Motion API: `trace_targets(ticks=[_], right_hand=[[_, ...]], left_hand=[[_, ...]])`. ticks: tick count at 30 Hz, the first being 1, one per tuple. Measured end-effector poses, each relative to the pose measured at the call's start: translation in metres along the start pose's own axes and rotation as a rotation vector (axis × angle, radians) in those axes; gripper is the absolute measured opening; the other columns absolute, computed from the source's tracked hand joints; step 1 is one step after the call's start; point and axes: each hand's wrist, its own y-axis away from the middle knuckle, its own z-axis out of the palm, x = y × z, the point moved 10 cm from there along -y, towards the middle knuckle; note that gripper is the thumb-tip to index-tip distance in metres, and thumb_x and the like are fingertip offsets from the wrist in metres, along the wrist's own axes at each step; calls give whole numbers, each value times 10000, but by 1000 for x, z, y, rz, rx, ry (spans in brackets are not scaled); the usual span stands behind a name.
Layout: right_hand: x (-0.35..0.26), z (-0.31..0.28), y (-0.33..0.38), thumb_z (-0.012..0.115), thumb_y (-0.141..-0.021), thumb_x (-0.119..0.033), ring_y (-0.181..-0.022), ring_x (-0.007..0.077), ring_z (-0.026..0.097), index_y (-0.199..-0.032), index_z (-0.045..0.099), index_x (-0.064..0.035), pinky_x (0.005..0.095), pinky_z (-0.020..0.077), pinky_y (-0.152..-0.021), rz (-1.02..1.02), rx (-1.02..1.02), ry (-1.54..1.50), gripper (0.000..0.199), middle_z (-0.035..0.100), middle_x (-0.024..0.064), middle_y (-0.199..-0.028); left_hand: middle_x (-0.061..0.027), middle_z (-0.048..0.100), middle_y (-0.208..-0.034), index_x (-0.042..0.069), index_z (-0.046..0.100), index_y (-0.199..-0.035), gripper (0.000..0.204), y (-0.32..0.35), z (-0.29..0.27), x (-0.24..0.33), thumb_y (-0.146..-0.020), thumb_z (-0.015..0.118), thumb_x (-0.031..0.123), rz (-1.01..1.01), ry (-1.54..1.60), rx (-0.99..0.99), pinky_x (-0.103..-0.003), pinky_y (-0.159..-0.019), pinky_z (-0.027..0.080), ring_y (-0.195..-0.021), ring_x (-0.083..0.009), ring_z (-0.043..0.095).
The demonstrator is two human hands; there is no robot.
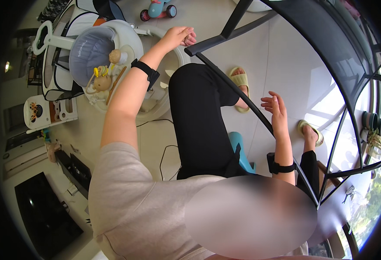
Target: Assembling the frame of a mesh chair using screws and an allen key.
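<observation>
A black tubular frame with a dark panel, like that of a chair, fills the upper right and tilts over the floor. Just beyond the end of one of its tubes is my left hand, its fingers curled in loosely and nothing visible in them. My right hand hangs beside a long thin black bar of that frame, fingers apart, holding nothing. Whether either hand touches the metal is hard to tell. Black straps with small dark boxes circle both forearms.
To the left stands a round white baby walker with a grey seat and wooden toys. A ride-on toy is at the top. Dark cables lie on the tiles near my legs. A teal object is beneath me; potted plants are far right.
</observation>
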Motion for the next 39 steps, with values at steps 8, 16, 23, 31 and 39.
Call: trace_targets(ticks=[8, 16, 23, 31, 39], right_hand=[[-1, 1, 0, 352, -956, -319, -855, 153, 574, -1173, 470, -19, 272, 436, -782, 3, -9, 33, 389, 613, 92, -957], [-23, 13, 7, 466, -913, -277, -659, 155, 584, -1055, 558, -16, 291, 465, -635, -178, -13, 241, 311, 623, 84, -753], [-35, 44, 17, 537, -867, -329, -522, 303, 530, -901, 610, -37, 362, 423, -521, -79, -220, 757, 303, 539, 142, -561], [-31, 43, 17, 539, -865, -334, -529, 334, 510, -873, 608, -39, 378, 409, -514, -108, -209, 723, 303, 537, 156, -573], [-39, 42, 19, 540, -863, -338, -547, 340, 531, -861, 613, -57, 386, 422, -521, -162, -162, 758, 290, 550, 152, -580]], left_hand=[[-85, 637, -818, 21, 558, -906, 423, -13, 1, -10, -926, 404, 414, -125, -102, -55, -241, -634, 485, -692, -139, 614], [-56, 619, -737, 62, 532, -824, 393, -8, 1, 9, -928, 398, 416, -19, -101, 27, -225, -586, 469, -674, -113, 610], [-54, 599, -693, 57, 529, -803, 424, -15, -3, 1, -915, 409, 448, -110, -149, 1, -226, -542, 469, -616, -118, 600], [-69, 577, -655, 41, 536, -768, 433, -22, 1, -4, -914, 410, 429, -272, -303, -55, -267, -520, 486, -577, -132, 576], [-89, 608, -746, 63, 495, -820, 405, -16, 2, 0, -901, 420, 453, -121, -202, 100, -262, -575, 458, -739, -152, 610]])
